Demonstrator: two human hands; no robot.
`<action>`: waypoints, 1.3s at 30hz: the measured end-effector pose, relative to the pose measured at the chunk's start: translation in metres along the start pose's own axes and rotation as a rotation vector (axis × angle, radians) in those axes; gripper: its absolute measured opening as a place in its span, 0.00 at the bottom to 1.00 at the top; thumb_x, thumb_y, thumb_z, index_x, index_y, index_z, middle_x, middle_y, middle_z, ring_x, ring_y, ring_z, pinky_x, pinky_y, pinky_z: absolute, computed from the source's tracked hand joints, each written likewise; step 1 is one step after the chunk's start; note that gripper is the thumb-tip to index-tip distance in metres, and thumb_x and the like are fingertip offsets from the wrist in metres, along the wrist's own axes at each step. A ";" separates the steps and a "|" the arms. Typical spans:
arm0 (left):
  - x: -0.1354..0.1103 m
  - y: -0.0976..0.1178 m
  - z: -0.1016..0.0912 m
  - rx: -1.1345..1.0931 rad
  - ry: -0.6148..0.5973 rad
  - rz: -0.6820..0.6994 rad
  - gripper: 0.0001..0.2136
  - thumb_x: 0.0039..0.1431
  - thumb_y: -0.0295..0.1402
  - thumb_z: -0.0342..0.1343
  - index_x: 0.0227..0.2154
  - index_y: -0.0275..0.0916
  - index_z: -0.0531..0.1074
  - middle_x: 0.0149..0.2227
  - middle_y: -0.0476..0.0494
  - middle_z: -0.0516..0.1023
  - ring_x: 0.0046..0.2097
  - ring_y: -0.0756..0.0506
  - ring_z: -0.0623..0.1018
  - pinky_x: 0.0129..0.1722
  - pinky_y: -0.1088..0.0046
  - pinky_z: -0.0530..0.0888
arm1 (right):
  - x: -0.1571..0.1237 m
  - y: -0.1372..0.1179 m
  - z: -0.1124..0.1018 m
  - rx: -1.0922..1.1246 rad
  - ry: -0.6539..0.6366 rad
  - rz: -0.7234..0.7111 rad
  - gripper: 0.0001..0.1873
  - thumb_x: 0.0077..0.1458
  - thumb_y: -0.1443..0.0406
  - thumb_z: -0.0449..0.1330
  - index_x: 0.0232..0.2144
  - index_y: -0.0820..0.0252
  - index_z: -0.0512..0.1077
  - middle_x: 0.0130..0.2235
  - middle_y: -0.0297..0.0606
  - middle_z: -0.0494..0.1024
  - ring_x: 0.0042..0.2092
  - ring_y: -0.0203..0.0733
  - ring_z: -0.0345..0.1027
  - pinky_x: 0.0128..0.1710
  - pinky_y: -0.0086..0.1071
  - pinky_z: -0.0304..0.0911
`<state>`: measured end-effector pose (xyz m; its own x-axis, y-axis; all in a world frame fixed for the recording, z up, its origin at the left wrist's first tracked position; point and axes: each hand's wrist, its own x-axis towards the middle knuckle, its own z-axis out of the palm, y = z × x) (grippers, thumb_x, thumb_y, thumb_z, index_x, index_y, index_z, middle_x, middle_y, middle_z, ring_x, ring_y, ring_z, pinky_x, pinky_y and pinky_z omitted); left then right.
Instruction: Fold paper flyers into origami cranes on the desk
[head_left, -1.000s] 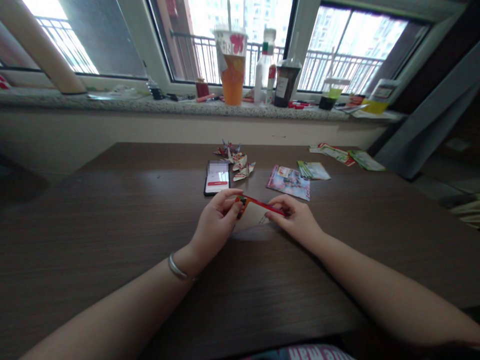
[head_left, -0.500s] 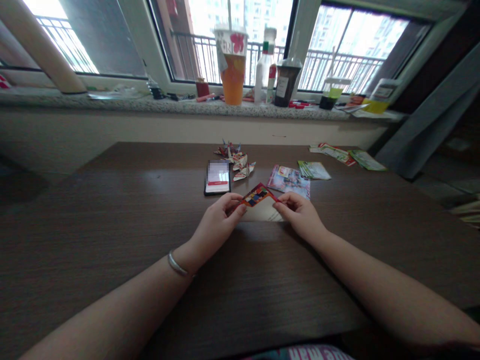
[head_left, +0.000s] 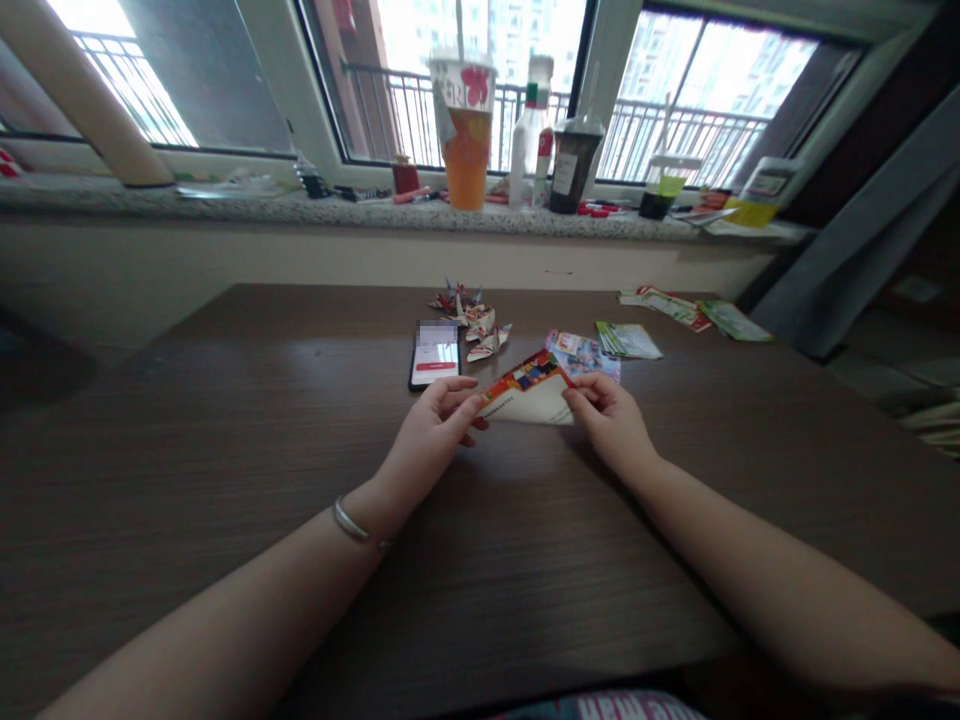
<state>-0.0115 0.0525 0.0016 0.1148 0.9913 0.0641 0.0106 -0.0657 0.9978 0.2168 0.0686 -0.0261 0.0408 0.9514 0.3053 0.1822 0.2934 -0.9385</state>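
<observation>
A sheet of printed paper (head_left: pixel 525 398), white with a red and multicoloured band along its upper edge, is held tilted above the table between both hands. My left hand (head_left: pixel 442 418) pinches its left end between thumb and fingers. The right end is pinched by my right hand (head_left: pixel 609 412). Just beyond the paper lies a colourful printed sheet or booklet (head_left: pixel 589 355), partly covered by it. A phone (head_left: pixel 435 356) with a lit screen rests beyond my left hand. Folded paper pieces (head_left: pixel 484 330) are gathered beside the phone.
Green and white printed papers (head_left: pixel 630 341) lie at the back right of the brown table (head_left: pixel 225 450), with more leaflets (head_left: pixel 675 306) behind. On the windowsill (head_left: pixel 360 212) stand a large cup of orange drink (head_left: pixel 469 150), a clear bottle (head_left: pixel 523 150) and a dark drink cup (head_left: pixel 574 170).
The paper has turned and shows more of its white face. Its right end has risen, and my right hand has shifted slightly right. My left hand's grip has changed a little.
</observation>
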 end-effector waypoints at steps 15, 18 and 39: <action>-0.002 -0.002 0.002 -0.207 0.009 -0.017 0.25 0.51 0.41 0.64 0.49 0.35 0.68 0.44 0.39 0.78 0.43 0.45 0.78 0.40 0.70 0.77 | 0.000 0.003 -0.002 -0.093 -0.038 -0.076 0.12 0.49 0.60 0.64 0.36 0.56 0.70 0.33 0.35 0.75 0.33 0.38 0.68 0.37 0.36 0.66; -0.002 -0.002 0.002 -0.207 0.001 -0.018 0.22 0.52 0.42 0.63 0.47 0.35 0.71 0.46 0.38 0.78 0.44 0.44 0.78 0.40 0.69 0.77 | 0.000 0.002 -0.001 -0.103 -0.027 -0.083 0.12 0.48 0.60 0.64 0.35 0.56 0.70 0.32 0.34 0.74 0.32 0.38 0.67 0.36 0.35 0.66; -0.001 -0.004 0.001 -0.325 -0.009 -0.118 0.18 0.51 0.37 0.65 0.45 0.37 0.73 0.47 0.39 0.78 0.46 0.44 0.78 0.38 0.73 0.76 | -0.005 -0.017 -0.006 -0.535 -0.008 -0.571 0.02 0.52 0.66 0.63 0.30 0.54 0.72 0.46 0.40 0.73 0.49 0.47 0.66 0.50 0.47 0.62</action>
<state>-0.0103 0.0518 -0.0020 0.1401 0.9888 -0.0506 -0.2929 0.0903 0.9519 0.2190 0.0582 -0.0112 -0.2082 0.6682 0.7142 0.6216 0.6542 -0.4309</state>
